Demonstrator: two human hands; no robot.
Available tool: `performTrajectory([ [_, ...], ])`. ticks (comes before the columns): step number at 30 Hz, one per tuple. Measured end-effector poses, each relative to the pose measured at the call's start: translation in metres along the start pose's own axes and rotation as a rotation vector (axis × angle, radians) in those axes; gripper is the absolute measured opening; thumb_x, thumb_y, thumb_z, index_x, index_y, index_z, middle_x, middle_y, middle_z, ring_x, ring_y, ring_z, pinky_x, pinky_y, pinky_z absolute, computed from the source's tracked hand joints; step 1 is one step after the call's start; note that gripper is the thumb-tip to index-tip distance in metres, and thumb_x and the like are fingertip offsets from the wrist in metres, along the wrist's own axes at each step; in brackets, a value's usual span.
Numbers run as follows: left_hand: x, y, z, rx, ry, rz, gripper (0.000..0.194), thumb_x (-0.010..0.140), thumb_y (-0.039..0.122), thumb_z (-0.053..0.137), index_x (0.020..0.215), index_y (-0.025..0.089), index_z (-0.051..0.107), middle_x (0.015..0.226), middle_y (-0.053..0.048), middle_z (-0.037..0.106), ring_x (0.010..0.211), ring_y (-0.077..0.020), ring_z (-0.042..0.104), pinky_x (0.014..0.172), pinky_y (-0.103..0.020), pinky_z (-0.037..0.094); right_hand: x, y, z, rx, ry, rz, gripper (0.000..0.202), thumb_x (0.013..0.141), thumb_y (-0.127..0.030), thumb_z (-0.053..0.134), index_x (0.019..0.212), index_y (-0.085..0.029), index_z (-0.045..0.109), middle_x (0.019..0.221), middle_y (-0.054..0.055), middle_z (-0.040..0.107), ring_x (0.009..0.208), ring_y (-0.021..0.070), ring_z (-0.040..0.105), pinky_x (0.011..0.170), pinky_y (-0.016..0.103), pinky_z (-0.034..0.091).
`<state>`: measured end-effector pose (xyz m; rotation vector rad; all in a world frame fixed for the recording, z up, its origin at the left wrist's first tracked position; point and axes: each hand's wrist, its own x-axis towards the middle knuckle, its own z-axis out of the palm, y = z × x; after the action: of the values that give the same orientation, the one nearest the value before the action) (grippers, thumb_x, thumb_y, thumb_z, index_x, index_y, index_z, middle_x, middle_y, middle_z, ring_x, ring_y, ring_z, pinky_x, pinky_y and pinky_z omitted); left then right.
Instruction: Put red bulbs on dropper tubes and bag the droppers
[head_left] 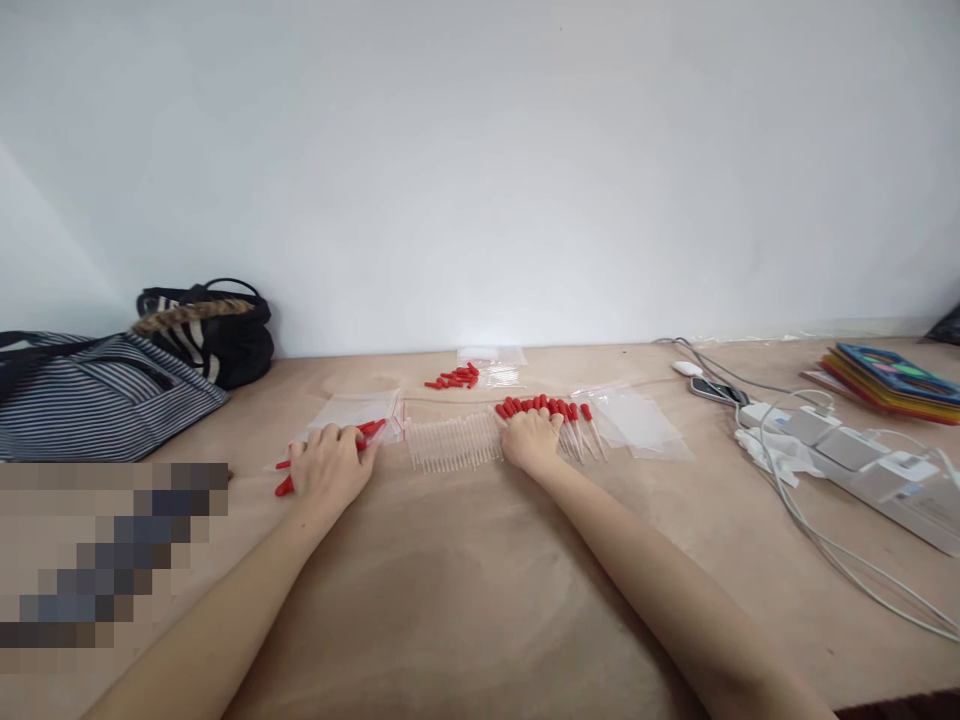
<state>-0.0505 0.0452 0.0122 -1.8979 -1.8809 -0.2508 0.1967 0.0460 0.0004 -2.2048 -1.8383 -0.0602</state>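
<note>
My left hand (326, 465) lies over a small heap of red rubber bulbs (283, 487), its fingers bent round some of them and the fingertips hidden. My right hand (531, 440) is closed at the left end of a row of red-topped droppers (587, 412), with its fingertips out of sight. Beside it, between my hands, a row of clear thin dropper tubes (454, 445) lies side by side on the table. A clear zip bag (360, 408) rests behind my left hand. Flat clear bags (645, 425) lie right of the droppers.
Farther back are loose red bulbs (454, 378) and more tubes (501, 376) by a clear bag. A striped bag (112, 395) and a black bag (232, 340) stand left. On the right lie a power strip (862, 460), cables and stacked colourful boards (892, 380).
</note>
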Motion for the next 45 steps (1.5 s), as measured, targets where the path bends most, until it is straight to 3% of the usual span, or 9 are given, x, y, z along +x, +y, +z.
performTrajectory([
  [10,0.002,-0.006,-0.003,0.074,-0.061,0.019,0.028,0.080,0.033,0.046,0.092,0.013,0.062,0.093,-0.013,0.060,0.091,-0.0304,0.051,0.073,-0.037,0.033,-0.053,0.053,-0.003,0.042,0.241,-0.395,0.015,0.083,-0.019,0.040,0.081,-0.016,0.055,0.086,0.008,0.057,0.085,0.0206,0.044,0.075,0.035,0.021],
  [15,0.004,-0.010,-0.002,0.084,-0.067,0.063,0.022,0.082,0.027,0.046,0.090,0.012,0.060,0.090,-0.014,0.063,0.089,-0.0301,0.053,0.071,-0.037,0.034,-0.072,0.074,-0.007,0.073,0.213,-0.517,0.012,0.083,-0.018,0.042,0.078,-0.018,0.054,0.082,0.004,0.057,0.082,0.0184,0.044,0.076,0.035,0.020],
  [24,0.007,-0.013,-0.006,0.005,-0.011,0.083,0.023,0.082,0.021,0.043,0.081,0.011,0.064,0.081,-0.016,0.066,0.083,-0.0324,0.057,0.069,-0.040,0.036,-0.071,0.076,-0.010,0.094,0.090,-0.516,0.009,0.082,-0.022,0.047,0.077,-0.019,0.054,0.084,0.004,0.057,0.086,0.0192,0.044,0.076,0.036,0.021],
  [27,0.000,-0.001,-0.013,-0.171,0.091,0.140,0.023,0.082,0.024,0.043,0.086,0.013,0.063,0.087,-0.013,0.066,0.087,-0.0291,0.056,0.075,-0.040,0.038,-0.070,0.078,-0.011,0.108,0.068,-0.506,0.009,0.082,-0.023,0.047,0.077,-0.019,0.054,0.086,0.004,0.057,0.087,0.0191,0.045,0.076,0.036,0.022],
  [29,-0.010,0.013,-0.017,-0.462,0.077,0.291,0.021,0.082,0.027,0.045,0.089,0.017,0.062,0.090,-0.008,0.066,0.087,-0.0235,0.057,0.078,-0.036,0.040,-0.070,0.080,-0.013,0.125,0.049,-0.504,0.008,0.082,-0.023,0.047,0.078,-0.020,0.054,0.086,0.003,0.057,0.088,0.0189,0.045,0.076,0.036,0.022],
  [31,-0.024,0.030,-0.020,-0.754,-0.062,0.442,0.019,0.082,0.028,0.045,0.089,0.020,0.061,0.088,-0.003,0.066,0.083,-0.0191,0.058,0.076,-0.032,0.043,-0.070,0.080,-0.014,0.157,0.027,-0.507,0.007,0.082,-0.023,0.047,0.079,-0.020,0.054,0.087,0.003,0.057,0.088,0.0184,0.046,0.076,0.035,0.023],
  [34,-0.042,0.052,-0.022,-0.923,-0.219,0.569,0.016,0.082,0.026,0.046,0.087,0.021,0.061,0.084,-0.002,0.065,0.080,-0.0175,0.057,0.074,-0.031,0.044,-0.069,0.079,-0.014,0.221,-0.002,-0.508,0.010,0.080,-0.030,0.051,0.082,-0.021,0.054,0.087,0.002,0.058,0.088,0.0182,0.047,0.075,0.034,0.024],
  [38,-0.052,0.066,-0.023,-0.996,-0.280,0.565,0.016,0.076,0.024,0.053,0.090,0.020,0.060,0.087,-0.004,0.062,0.081,-0.0184,0.056,0.075,-0.032,0.044,-0.068,0.072,-0.010,0.267,-0.010,-0.489,0.018,0.078,-0.039,0.054,0.082,-0.021,0.055,0.085,0.001,0.058,0.086,0.0177,0.047,0.073,0.032,0.024],
  [45,-0.053,0.079,-0.021,-1.022,-0.325,0.501,0.013,0.077,0.026,0.053,0.079,0.021,0.064,0.082,-0.003,0.059,0.079,-0.0180,0.056,0.073,-0.030,0.043,-0.067,0.063,-0.003,0.293,0.060,-0.487,0.009,0.079,-0.026,0.054,0.074,-0.019,0.055,0.079,0.000,0.058,0.082,0.0158,0.048,0.071,0.031,0.022],
])
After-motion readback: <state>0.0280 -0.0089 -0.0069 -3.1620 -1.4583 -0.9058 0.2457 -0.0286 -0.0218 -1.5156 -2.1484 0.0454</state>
